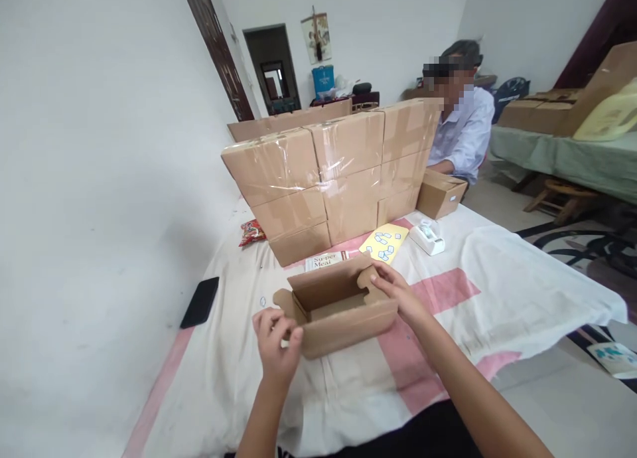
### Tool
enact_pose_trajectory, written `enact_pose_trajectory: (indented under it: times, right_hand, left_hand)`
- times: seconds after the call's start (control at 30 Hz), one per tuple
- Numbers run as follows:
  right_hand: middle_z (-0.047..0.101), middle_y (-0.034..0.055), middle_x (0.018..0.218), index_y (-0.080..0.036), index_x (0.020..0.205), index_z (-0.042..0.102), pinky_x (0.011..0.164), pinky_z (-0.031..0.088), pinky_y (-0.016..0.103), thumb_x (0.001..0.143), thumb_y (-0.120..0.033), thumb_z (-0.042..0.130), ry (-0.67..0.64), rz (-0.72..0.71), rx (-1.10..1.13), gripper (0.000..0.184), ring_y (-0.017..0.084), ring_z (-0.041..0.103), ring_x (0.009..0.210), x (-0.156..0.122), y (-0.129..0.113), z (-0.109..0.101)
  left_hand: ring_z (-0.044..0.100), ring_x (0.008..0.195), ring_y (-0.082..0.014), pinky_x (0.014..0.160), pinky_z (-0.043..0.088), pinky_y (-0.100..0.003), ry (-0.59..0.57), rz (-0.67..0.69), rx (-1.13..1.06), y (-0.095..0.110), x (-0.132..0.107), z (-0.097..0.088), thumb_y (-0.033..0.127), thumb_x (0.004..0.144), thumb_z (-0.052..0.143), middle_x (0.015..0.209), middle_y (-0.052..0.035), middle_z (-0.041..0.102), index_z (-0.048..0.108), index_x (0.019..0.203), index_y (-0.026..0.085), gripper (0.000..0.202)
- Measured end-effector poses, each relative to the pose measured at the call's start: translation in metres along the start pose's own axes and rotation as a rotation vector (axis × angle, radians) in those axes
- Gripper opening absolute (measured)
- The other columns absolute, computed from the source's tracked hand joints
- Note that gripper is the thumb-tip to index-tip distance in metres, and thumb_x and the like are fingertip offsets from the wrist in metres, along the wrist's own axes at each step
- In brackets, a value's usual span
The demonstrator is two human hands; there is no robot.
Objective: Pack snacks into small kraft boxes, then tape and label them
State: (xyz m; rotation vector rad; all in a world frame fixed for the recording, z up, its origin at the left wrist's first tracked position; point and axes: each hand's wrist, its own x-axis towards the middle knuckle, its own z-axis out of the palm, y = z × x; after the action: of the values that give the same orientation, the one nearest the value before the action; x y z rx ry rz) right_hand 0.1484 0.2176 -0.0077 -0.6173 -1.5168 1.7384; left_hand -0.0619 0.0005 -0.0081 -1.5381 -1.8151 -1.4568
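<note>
In the head view, the carton [348,328] sits near the front edge of the surface [497,279], about midway between its left and right edges, its open top facing up. The right hand [395,289] has its fingers closed on the right end panel, thumb toward the interior. The left hand [279,342] is at the near left corner, fingers curled and partly spread from the thumb; whether they grip the cardboard cannot be told.

Status: the base and long walls are raised. The left end flap [283,299] projects outward, and the top is uncovered. No tape is visible on this unit. Remaining work, by judgement: set both end flaps, fold over the top and seal it. The tape dispenser [432,240] and the yellow label sheet [397,244] lie toward the right edge, suggesting that taping and labelling are also outstanding.

Toward the far edge stands a stack of closed cartons [348,179], apparently completed units. A separate labelled box [438,196] rests at the far right corner, closed.
</note>
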Motion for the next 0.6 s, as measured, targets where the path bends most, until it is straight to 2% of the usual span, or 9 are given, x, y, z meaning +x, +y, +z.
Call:
enact_pose_trajectory:
  times: [0.1,0.2,0.3,0.33,0.4,0.47,0.5,0.6]
  right_hand:
    - [0.068,0.0063,0.129,-0.028,0.124,0.066,0.101,0.050,0.045,0.085,-0.048,0.073,0.035,-0.021,0.021,0.044,0.029,0.064,0.116,-0.001,0.007,0.004]
    - [0.065,0.0071,0.134,-0.029,0.131,0.062,0.103,0.050,0.047,0.089,-0.049,0.069,0.093,-0.082,-0.045,0.047,0.028,0.063,0.119,-0.002,0.013,0.004]
    - [0.059,0.0075,0.142,-0.030,0.132,0.063,0.110,0.045,0.048,0.096,-0.044,0.061,0.143,-0.338,-0.302,0.038,0.026,0.056,0.129,-0.007,0.002,-0.002]
    - [0.059,0.0069,0.142,-0.030,0.128,0.067,0.114,0.041,0.049,0.098,-0.042,0.059,0.086,-0.448,-0.444,0.033,0.025,0.052,0.133,-0.009,-0.006,-0.005]
    - [0.063,0.0050,0.139,-0.028,0.119,0.072,0.121,0.029,0.052,0.100,-0.039,0.057,-0.165,-0.604,-0.735,0.027,0.026,0.044,0.139,-0.009,-0.026,-0.010]
    - [0.065,0.0037,0.137,-0.026,0.115,0.072,0.123,0.018,0.058,0.100,-0.040,0.056,-0.408,-0.637,-0.930,0.026,0.030,0.036,0.143,-0.005,-0.044,-0.015]
    - [0.065,0.0038,0.137,-0.025,0.113,0.072,0.123,0.015,0.060,0.101,-0.040,0.055,-0.482,-0.630,-0.981,0.026,0.031,0.032,0.143,-0.003,-0.050,-0.017]
    - [0.062,0.0070,0.137,-0.022,0.107,0.067,0.121,0.020,0.060,0.103,-0.043,0.048,-0.565,-0.615,-0.954,0.028,0.033,0.032,0.141,0.004,-0.054,-0.021]
  left_hand:
    - [0.052,0.090,-0.0200,0.078,0.044,-0.036,0.048,-0.124,0.004,-0.011,-0.014,0.006,0.028,0.099,0.047,0.093,-0.0040,0.050,0.060,0.084,0.022,0.021]
    - [0.051,0.099,-0.0227,0.089,0.043,-0.040,0.071,-0.164,-0.029,-0.015,-0.033,0.020,0.034,0.100,0.042,0.099,-0.0053,0.048,0.063,0.100,0.021,0.025]
    - [0.045,0.113,-0.0282,0.107,0.036,-0.050,0.123,-0.191,-0.038,-0.014,-0.050,0.032,0.044,0.097,0.045,0.103,-0.0078,0.046,0.064,0.107,0.019,0.032]
    - [0.044,0.117,-0.0298,0.111,0.033,-0.054,0.145,-0.206,-0.033,-0.013,-0.053,0.036,0.046,0.096,0.046,0.105,-0.0087,0.046,0.064,0.108,0.018,0.034]
    - [0.045,0.120,-0.0317,0.114,0.032,-0.058,0.192,-0.232,-0.020,-0.010,-0.055,0.041,0.048,0.096,0.046,0.108,-0.0100,0.046,0.064,0.110,0.017,0.039]
    - [0.048,0.118,-0.0320,0.111,0.036,-0.060,0.231,-0.248,-0.016,-0.009,-0.053,0.046,0.052,0.095,0.045,0.112,-0.0106,0.044,0.064,0.109,0.017,0.042]
    - [0.049,0.116,-0.0317,0.109,0.038,-0.060,0.247,-0.252,-0.017,-0.008,-0.052,0.049,0.053,0.094,0.045,0.113,-0.0106,0.043,0.064,0.108,0.017,0.043]
    - [0.051,0.111,-0.0302,0.108,0.040,-0.059,0.243,-0.255,-0.027,-0.011,-0.048,0.053,0.056,0.093,0.046,0.113,-0.0104,0.042,0.065,0.106,0.018,0.045]
